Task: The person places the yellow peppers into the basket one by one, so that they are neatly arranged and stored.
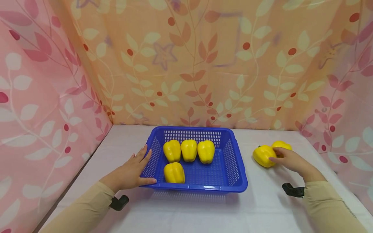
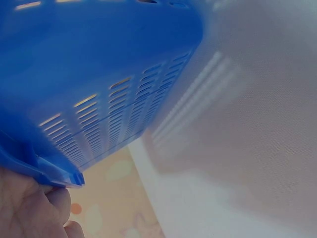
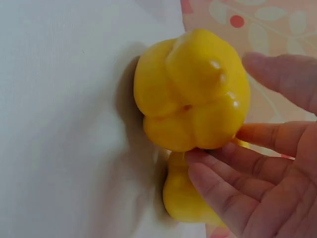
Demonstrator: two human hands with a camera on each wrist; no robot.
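A blue plastic basket (image 1: 204, 187) stands on the table with several yellow bell peppers (image 1: 189, 150) inside: a row along the back and one at front left. My left hand (image 1: 128, 173) rests at the basket's front left corner, its thumb on the front rim and its spread fingers along the left rim. To the right of the basket, my right hand (image 1: 294, 161) touches a yellow bell pepper (image 3: 193, 94) with extended fingers, thumb at its edge. Behind this pepper lies another yellow bell pepper (image 3: 188, 196), partly hidden by the fingers in the right wrist view.
A white cloth covers the table (image 1: 180, 213). Patterned curtains (image 1: 186, 64) hang behind it and on both sides. A black wrist mount (image 1: 118, 203) juts from the left sleeve, and a similar black mount (image 1: 292, 190) from the right.
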